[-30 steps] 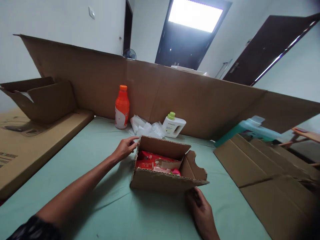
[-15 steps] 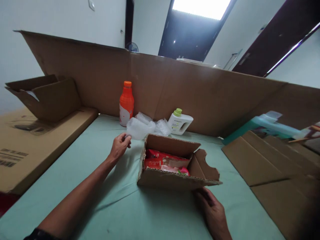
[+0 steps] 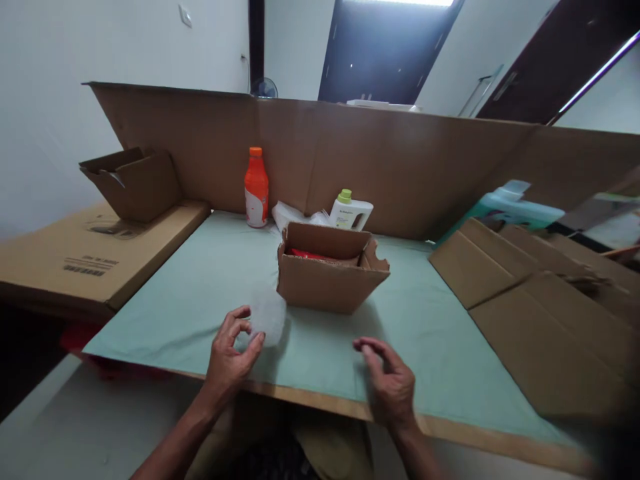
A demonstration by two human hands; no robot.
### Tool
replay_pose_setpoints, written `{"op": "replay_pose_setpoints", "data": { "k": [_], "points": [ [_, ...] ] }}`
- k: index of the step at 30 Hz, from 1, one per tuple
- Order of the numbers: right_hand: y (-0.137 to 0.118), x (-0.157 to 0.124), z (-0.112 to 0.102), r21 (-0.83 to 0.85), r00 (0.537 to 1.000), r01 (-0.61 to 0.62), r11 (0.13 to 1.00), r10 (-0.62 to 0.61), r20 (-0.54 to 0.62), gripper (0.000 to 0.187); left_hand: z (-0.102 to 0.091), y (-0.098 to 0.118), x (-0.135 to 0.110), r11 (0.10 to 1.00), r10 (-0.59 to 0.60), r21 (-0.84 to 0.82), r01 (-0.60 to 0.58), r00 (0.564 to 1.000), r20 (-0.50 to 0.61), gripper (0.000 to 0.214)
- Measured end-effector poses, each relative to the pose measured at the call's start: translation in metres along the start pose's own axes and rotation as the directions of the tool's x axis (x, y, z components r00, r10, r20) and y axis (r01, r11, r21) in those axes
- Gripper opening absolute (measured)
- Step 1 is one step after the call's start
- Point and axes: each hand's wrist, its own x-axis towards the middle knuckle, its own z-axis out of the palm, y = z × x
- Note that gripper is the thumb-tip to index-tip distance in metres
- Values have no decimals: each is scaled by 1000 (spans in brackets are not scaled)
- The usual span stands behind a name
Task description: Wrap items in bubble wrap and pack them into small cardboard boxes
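Near the table's front edge, my left hand [image 3: 233,350] has its thumb and curled fingers around the near side of a translucent plastic air pillow [image 3: 270,320]. Its contact points are partly blurred. My right hand [image 3: 387,380] is over the table with bent fingers, thumb apart from them and nothing between. Beyond and between the hands stands an open cardboard box [image 3: 325,287], its flaps up. A red packet [image 3: 307,255] shows inside; the other contents are hidden by the front wall.
Behind the box are an orange bottle [image 3: 257,190], more clear plastic wrap [image 3: 289,215] and a white jug [image 3: 350,213] with a green cap. Cardboard boxes [image 3: 145,190] flank the left; folded cardboard [image 3: 540,333] and a teal bottle [image 3: 520,210] lie right. A cardboard wall [image 3: 400,160] closes the back.
My left hand has brought the air pillow from behind the box toward the table's front edge. My right hand has come away from the box's near side. The view has shifted back.
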Motion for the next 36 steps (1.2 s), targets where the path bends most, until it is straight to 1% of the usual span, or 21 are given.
{"op": "replay_pose_setpoints", "data": {
  "k": [1,2,4,5,6,7,8,10,12,14,16,18,20,22,24,26,28,30,32,34,36],
  "points": [
    [-12,-14,4,2,988,76,997,-76,131,24,5,8,-10,1000,-1,-22,2,1000,25,19],
    [-23,-26,9,19,953,148,989,-147,266,34,10,16,-20,998,-13,-55,16,998,57,19],
    [-39,-46,22,64,851,230,971,-233,471,73,19,31,-38,984,-63,-155,89,984,166,21],
    [-43,-54,29,76,817,240,968,-243,522,92,22,37,-46,965,-90,-218,142,968,235,24],
    [-44,-61,36,83,804,231,969,-238,544,106,24,41,-54,937,-113,-286,201,949,295,27],
    [-44,-66,42,86,811,209,974,-222,541,111,25,44,-60,897,-135,-356,263,929,345,31],
    [-42,-71,46,91,833,180,979,-201,516,107,25,45,-66,847,-159,-422,322,912,378,34],
    [-38,-78,51,111,886,120,987,-157,437,83,25,44,-73,733,-230,-531,425,890,394,41],
    [-37,-81,50,133,892,116,984,-162,422,56,25,42,-75,658,-318,-566,496,865,388,55],
    [-41,-83,44,140,845,159,977,-208,493,45,26,42,-74,670,-379,-525,525,850,366,74],
    [-48,-83,35,148,784,160,976,-217,582,44,28,44,-74,718,-391,-462,521,851,351,84],
    [-55,-83,26,184,764,48,982,-155,626,44,29,47,-75,727,-382,-441,526,844,378,79],
    [-58,-81,18,271,758,-155,950,-61,649,47,28,48,-75,696,-381,-436,571,808,450,66],
    [-57,-77,9,365,760,-348,864,32,649,50,26,48,-70,664,-375,-417,621,759,533,52],
    [-53,-68,0,433,786,-461,775,130,604,53,20,48,-56,672,-336,-395,627,733,591,40],
    [-49,-53,-11,457,838,-478,750,234,493,51,13,47,-35,721,-275,-362,591,723,634,32],
    [-47,-32,-20,445,893,-429,786,297,338,48,7,47,-8,783,-228,-297,546,697,680,29],
    [-45,-10,-23,437,924,-380,815,313,219,45,4,46,16,825,-205,-239,513,665,718,30],
    [-39,10,-20,464,913,-409,786,355,204,45,6,41,33,843,-188,-230,486,668,720,31],
    [-27,23,-13,487,868,-495,720,436,239,47,12,34,39,851,-189,-248,464,710,679,33],
    [-9,29,-11,502,818,-564,656,527,230,51,19,22,37,863,-224,-238,446,760,610,43]
  ]
}}
